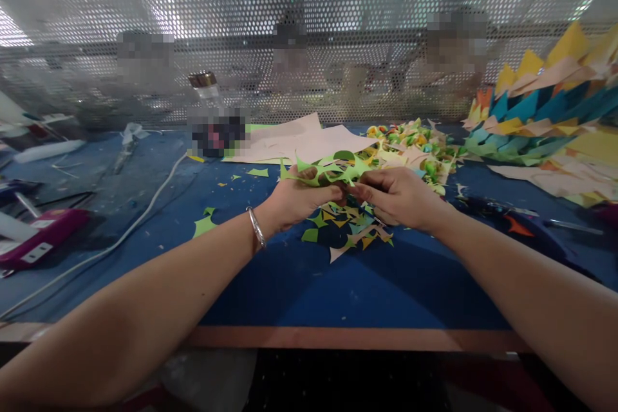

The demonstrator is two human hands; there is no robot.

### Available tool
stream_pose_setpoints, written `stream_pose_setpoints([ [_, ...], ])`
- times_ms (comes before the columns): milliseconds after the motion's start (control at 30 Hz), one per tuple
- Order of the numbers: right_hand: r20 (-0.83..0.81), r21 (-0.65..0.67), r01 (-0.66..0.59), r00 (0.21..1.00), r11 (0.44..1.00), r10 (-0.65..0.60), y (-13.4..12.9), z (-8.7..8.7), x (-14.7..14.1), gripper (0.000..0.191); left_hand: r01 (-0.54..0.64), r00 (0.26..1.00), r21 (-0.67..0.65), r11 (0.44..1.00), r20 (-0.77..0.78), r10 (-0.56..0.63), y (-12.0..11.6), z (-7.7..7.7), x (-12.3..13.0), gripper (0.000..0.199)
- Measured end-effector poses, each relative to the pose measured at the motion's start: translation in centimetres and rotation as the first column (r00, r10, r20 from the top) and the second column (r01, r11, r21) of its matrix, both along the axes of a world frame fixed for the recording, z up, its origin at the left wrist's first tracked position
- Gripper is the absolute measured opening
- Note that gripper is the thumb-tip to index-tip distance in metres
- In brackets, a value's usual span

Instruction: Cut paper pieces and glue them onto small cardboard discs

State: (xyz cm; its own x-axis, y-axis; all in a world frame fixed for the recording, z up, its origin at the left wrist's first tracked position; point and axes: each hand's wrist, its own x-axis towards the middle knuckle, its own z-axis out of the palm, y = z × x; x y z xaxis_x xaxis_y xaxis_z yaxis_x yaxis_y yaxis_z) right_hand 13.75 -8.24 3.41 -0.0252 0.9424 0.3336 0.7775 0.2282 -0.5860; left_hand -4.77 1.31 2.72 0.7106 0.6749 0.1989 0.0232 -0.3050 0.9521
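Note:
A light green paper sheet with curved cut-outs [345, 168] is held up between my two hands over the middle of the table. My left hand [304, 196], with a silver bangle at the wrist, grips its left side between thumb and fingers. My right hand [393, 196] pinches at its right side, fingertips close to the left thumb. Exactly what the right fingertips grip is partly hidden. Below the hands lie small paper scraps [357, 228] in green, yellow and pink. Behind them, a heap of curled paper pieces [420, 148] spreads beside flat pale pink sheets [309, 138].
A purple power strip [48, 238] with plugs and a white cable [140, 215] occupy the left. On the right sit a dark blue tool, apparently a glue gun [541, 235], and stacked zigzag-cut coloured paper [545, 103]. A perforated metal screen [338, 6] stands behind, people beyond it.

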Motion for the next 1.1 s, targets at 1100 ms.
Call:
stream_pose_setpoints([
  [1100, -0.104, -0.035, 0.050, 0.993, 0.998, -0.053, -0.2, 0.6, -0.6, 0.060, 0.132, 0.986, 0.086, 0.988, -0.112, -0.122, -0.4, 1.2, -0.1, 0.010],
])
